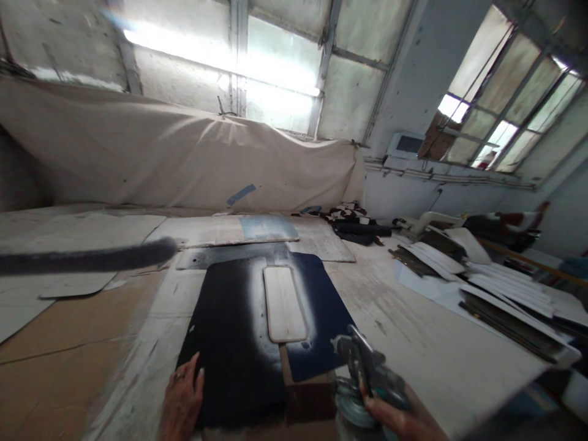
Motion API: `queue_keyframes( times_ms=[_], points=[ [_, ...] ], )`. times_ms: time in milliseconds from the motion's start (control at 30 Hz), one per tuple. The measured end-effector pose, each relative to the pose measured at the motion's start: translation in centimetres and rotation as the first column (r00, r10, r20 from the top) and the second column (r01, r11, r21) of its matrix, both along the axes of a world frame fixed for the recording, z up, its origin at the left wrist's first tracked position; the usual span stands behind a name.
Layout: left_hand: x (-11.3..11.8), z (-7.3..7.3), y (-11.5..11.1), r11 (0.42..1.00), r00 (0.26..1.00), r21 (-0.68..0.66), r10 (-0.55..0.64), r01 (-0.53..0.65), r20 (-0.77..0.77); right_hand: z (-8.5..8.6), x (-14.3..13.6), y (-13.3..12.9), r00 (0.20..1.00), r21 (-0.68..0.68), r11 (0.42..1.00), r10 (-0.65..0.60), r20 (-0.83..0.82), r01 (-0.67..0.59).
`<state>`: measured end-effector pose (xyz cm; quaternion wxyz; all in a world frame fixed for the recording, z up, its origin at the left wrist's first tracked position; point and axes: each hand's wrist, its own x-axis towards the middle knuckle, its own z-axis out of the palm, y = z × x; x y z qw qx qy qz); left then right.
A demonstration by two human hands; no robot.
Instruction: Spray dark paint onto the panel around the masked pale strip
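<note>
My right hand [395, 418] is wrapped round a metal spray gun [367, 362] with a cup beneath it, near the right side of the work. The nozzle points left, toward a white rounded rectangular panel [285, 303]. This panel lies across a black sheet [229, 343] and a dark blue sheet [316, 294], and a whitish spray halo surrounds it on both. At the lower left corner of the black sheet rests my left hand [182, 395], fingers stretched out along the edge, a ring on one finger. Brown cardboard [310, 401] shows under the sheets.
A dark blurred bar [87, 256] reaches in from the left. Stacks of white and dark pieces [505, 294] lie on the right. Dark scraps [351, 220] sit at the back, before a hanging beige cloth [193, 159]. Brown board [87, 343] covers the left table.
</note>
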<state>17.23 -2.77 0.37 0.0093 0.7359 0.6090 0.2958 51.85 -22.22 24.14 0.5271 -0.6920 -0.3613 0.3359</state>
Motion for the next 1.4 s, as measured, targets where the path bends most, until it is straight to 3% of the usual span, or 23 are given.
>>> queue_keyframes(
  times_ms=[200, 400, 800, 1000, 1167, 1400],
  points=[
    [-0.1, -0.1, 0.2, 1.000, 1.000, -0.010, 0.004, -0.004, 0.006, -1.1, 1.9, 2.3, 0.986, 0.001, 0.986, 0.164, -0.001, -0.164],
    [-0.2, -0.1, 0.3, 1.000, 1.000, -0.005, -0.007, 0.007, 0.006, -0.6, 1.9, 4.0, 0.991, -0.035, 0.991, 0.131, -0.005, -0.131],
    [-0.5, -1.1, 0.9, 1.000, 1.000, -0.018, 0.004, -0.004, 0.018, 0.6, 2.8, 7.7, 0.981, -0.146, 0.970, 0.191, -0.036, -0.194],
    [-0.8, -1.2, 1.0, 0.999, 1.000, -0.051, 0.002, 0.000, 0.022, 0.1, 3.6, 9.6, 0.976, -0.117, 0.969, 0.216, -0.024, -0.217],
    [-0.9, -2.0, 0.9, 0.995, 0.999, -0.091, 0.032, -0.029, 0.036, -0.7, 4.6, 11.4, 0.971, -0.112, 0.965, 0.237, -0.021, -0.238],
    [-1.0, -2.1, 0.9, 0.995, 0.998, -0.093, 0.035, -0.029, 0.060, 0.0, 4.9, 13.8, 0.971, -0.111, 0.964, 0.239, -0.018, -0.239]
  ],
)
